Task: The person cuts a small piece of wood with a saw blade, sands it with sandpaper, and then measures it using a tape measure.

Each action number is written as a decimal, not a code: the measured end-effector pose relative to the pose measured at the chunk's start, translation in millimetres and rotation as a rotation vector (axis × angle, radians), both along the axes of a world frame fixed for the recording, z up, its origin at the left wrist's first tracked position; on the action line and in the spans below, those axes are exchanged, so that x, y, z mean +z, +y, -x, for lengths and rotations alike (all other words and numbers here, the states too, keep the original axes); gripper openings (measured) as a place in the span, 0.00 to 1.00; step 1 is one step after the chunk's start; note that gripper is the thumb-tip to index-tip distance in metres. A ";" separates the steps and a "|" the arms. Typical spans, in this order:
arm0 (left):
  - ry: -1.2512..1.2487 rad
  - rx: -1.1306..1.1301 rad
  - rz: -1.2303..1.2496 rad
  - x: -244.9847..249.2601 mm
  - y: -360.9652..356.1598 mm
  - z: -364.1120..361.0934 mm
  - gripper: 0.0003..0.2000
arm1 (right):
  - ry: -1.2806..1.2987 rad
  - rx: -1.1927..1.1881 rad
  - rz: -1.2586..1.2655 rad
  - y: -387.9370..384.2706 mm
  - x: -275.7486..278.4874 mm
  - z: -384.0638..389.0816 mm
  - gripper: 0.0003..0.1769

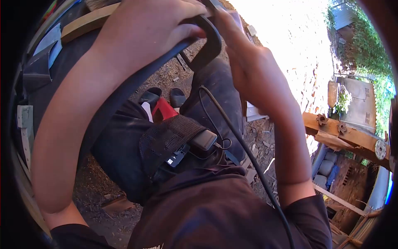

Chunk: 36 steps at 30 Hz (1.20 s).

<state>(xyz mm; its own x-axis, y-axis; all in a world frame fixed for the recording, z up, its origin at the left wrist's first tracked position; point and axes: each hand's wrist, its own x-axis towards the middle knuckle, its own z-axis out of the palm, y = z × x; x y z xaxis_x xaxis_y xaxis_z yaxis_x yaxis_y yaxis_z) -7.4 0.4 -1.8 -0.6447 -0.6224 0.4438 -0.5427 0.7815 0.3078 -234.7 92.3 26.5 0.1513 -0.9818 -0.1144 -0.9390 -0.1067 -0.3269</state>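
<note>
At the top of the head view, my left hand (174, 25) is closed on a dark curved flat piece (209, 45) with a bent, hook-like end; I cannot make out its exact kind. The thumb lies against its inner edge, and the dark band runs back below my left forearm. My right hand (253, 62) is raised just right of the bend, its fingers reaching up to a dark part at the top edge. What those fingers hold is mostly hidden and cut off. Both hands are close together above my legs.
A mesh pouch (172, 137) at my waist holds a power bank (203, 140) with a cable (248, 153). A curved wooden piece (89, 23) lies upper left. Sandals (178, 97) and a red object (163, 110) show below. A timber beam (348, 135) carries toothed metal parts at right.
</note>
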 end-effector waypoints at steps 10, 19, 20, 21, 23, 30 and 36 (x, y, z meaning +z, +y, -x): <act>-0.080 -0.043 0.091 9.8 3.1 -3.1 0.19 | 0.036 0.017 0.044 3.9 -3.2 -0.6 0.37; -0.022 -0.037 0.155 -1.4 -5.0 -2.9 0.19 | 0.005 0.067 0.131 25.8 -8.5 11.0 0.36; -0.025 -0.055 0.139 -1.3 -6.0 -0.1 0.19 | 0.019 0.085 0.154 8.4 -11.2 5.0 0.41; -0.016 -0.064 0.161 -3.7 -6.2 1.3 0.19 | 0.033 0.103 0.178 -8.8 -13.8 -1.0 0.46; 0.001 -0.071 0.210 -8.7 -8.4 -1.2 0.19 | -0.017 0.093 0.177 1.6 -17.9 5.6 0.46; -0.059 -0.067 0.151 0.4 -5.6 0.2 0.21 | -0.034 0.125 0.184 19.0 -21.1 18.4 0.48; -0.048 -0.030 0.145 -6.5 -5.0 -1.8 0.21 | 0.052 -0.066 -0.124 37.0 7.3 8.3 0.43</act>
